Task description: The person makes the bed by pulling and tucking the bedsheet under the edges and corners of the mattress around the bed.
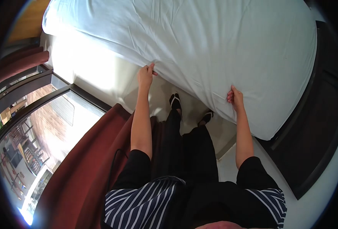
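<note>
A pale fitted bed sheet (pixel 199 42) covers a mattress across the top of the view, with creases fanning out from its near side. My left hand (pixel 145 77) is closed in a pinch on the sheet's lower edge, and the cloth is drawn up to the fingertips. Farther right, my right hand (pixel 235 99) lies against the sheet's side near the headboard end. Its fingers are curled with the thumb pressed on them, and small folds run from that spot. What lies inside the right fingers is mostly hidden.
A dark wooden headboard (pixel 306 114) stands at the right end of the bed. Red curtains (pixel 88 164) hang at the left beside a dark-framed window (pixel 62 103). Between window and bed is a narrow strip of pale floor (pixel 192 105), where my sandalled feet stand.
</note>
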Demonstrator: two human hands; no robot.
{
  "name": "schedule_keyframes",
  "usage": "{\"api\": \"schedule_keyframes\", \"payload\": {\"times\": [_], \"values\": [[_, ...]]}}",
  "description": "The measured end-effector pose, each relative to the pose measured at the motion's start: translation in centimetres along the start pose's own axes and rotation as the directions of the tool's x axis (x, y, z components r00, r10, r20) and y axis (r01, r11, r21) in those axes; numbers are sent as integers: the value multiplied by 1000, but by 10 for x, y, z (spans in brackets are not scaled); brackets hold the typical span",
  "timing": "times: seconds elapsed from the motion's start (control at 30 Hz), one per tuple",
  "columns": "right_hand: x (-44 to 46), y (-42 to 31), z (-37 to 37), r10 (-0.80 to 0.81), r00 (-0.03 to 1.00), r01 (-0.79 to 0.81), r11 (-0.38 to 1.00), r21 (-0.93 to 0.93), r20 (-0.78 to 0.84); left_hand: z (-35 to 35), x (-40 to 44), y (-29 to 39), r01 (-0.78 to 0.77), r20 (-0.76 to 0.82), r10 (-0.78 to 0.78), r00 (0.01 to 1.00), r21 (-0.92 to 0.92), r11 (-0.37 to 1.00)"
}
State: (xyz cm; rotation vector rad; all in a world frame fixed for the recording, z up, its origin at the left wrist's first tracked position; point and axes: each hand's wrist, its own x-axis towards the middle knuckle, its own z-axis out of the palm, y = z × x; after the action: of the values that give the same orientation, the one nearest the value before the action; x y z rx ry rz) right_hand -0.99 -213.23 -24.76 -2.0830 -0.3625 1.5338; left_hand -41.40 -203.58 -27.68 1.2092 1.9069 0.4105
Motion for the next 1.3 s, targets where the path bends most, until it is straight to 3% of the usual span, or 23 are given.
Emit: {"api": "schedule_keyframes", "payload": {"times": [0.1, 0.2, 0.3, 0.33, 0.47, 0.57, 0.6, 0.7, 0.8, 0.9, 0.93, 1.0, 1.17, 1.3], "values": [[1, 1, 3, -14, 1000, 15, 999, 37, -28, -3, -6, -4, -56, 14, 57, 998, -106, 993], [-2, 6, 6, -37, 997, 40, 998, 43, -68, 3, -8, -23, -192, -95, 186, 978, -63, 979], [-8, 7, 11, -97, 991, 100, 994, 31, -94, -4, 3, -57, -81, -201, 128, 971, 227, 971], [-14, 7, 13, -119, 988, 122, 992, 28, -101, -12, 8, -62, -32, -94, 59, 994, 265, 964], [-50, -7, 45, -154, 986, 154, 988, 14, 59, 16, 44, -51, 75, -162, -34, 986, 255, 964], [-62, -19, 84, -206, 951, 235, 966, -109, 232, 33, 54, -71, 64, -67, -67, 995, -46, 997], [-60, -22, 100, -232, 928, 274, 955, -111, 292, 30, 43, -67, 108, -28, -121, 992, -290, 951], [-50, -47, 159, -268, 870, 370, 910, -188, 413, 3, 21, -56, 358, 266, -248, 932, -554, 752], [-42, -85, 221, -296, 826, 464, 841, -278, 480, -29, 20, -52, 344, 257, -228, 939, -721, 602], [-15, -98, 276, -290, 806, 527, 748, -403, 517, -63, 57, -64, 185, 90, -271, 958, -917, 353], [-7, -98, 289, -194, 849, 417, 816, -399, 491, -73, 75, -66, 149, 35, -302, 953, -919, 365], [6, -101, 300, 9, 902, 172, 910, -377, 432, -88, 112, -75, 219, 125, -231, 965, -869, 443], [25, -96, 314, 134, 928, 23, 910, -413, 347, -111, 136, -80, 346, 218, -270, 938, -629, 696], [23, -100, 315, 163, 935, -18, 908, -419, 314, -113, 133, -82, 358, 252, -253, 934, -682, 638]]}}
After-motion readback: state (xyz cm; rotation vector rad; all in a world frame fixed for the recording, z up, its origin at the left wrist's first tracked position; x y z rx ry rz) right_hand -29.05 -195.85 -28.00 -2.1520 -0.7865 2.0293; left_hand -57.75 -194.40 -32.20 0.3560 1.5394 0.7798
